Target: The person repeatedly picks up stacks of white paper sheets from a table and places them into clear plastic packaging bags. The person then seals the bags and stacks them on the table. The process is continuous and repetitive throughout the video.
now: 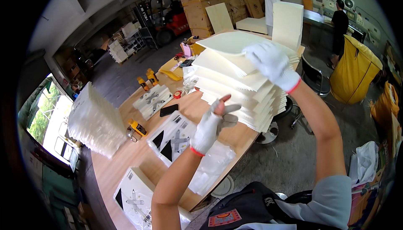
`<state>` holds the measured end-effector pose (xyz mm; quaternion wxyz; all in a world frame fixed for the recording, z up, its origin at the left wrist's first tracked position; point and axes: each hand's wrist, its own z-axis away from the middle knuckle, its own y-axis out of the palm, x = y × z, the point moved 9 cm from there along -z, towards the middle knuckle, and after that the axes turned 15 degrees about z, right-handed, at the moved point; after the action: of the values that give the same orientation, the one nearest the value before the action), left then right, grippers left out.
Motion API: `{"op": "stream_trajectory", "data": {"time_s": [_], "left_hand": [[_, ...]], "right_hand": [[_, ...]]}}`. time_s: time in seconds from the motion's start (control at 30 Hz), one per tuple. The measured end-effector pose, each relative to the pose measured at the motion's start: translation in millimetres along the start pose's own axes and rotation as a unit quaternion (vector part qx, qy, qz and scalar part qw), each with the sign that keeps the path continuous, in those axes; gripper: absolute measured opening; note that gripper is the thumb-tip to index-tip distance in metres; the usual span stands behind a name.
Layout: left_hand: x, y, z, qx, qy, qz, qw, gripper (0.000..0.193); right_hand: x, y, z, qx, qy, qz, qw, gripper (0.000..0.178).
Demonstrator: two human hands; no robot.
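Note:
A tall pile of cream-white paper sheets [235, 85] stands on the wooden table, its layers stacked at uneven angles. At its top my right hand [268, 62], in a white glove with a red cuff, grips the near edge of the uppermost sheets; its fingertips are partly blurred. My left hand [214, 123], gloved alike but with a bare fingertip showing, is open in front of the pile and holds nothing. Below it lie clear plastic bags [216, 160] and a printed packet [170, 139] with a crossed-pencil picture.
A wrapped stack [94, 118] stands at the table's left, near an orange bottle [137, 127]. A black phone [169, 110], red tape roll [178, 94] and another printed packet [133, 198] lie about. Beyond are a chair [315, 79], yellow sack [356, 70], forklift [166, 18] and two people.

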<state>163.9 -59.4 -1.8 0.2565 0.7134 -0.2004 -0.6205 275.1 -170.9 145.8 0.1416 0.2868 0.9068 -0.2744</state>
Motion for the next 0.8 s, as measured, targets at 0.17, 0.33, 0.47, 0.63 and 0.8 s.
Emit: {"op": "stream_trajectory", "data": {"time_s": [0.17,0.33,0.47,0.63,0.8], "left_hand": [[-8.5,-7.8,-19.1,-0.130,-0.096,0.141,0.977,0.038],[-52.8,-64.9,44.7,-0.190,-0.117,-0.056,0.973,0.021],[-78.4,-56.0,62.2,-0.180,-0.113,-0.232,0.949,0.024],[-33.3,19.9,91.8,-0.198,0.114,-0.548,0.805,0.076],[50.0,43.0,110.8,-0.045,0.177,-0.618,0.765,0.086]], "right_hand": [[96.8,-83.6,5.1,0.058,-0.084,-0.161,0.982,0.027],[-13.0,-46.0,63.5,0.403,0.358,-0.097,0.837,0.045],[15.2,21.9,109.7,0.178,0.352,-0.601,0.695,0.048],[123.3,1.7,92.7,0.197,0.304,-0.607,0.708,0.060],[138.8,19.7,182.1,0.208,0.397,-0.416,0.791,0.032]]}}
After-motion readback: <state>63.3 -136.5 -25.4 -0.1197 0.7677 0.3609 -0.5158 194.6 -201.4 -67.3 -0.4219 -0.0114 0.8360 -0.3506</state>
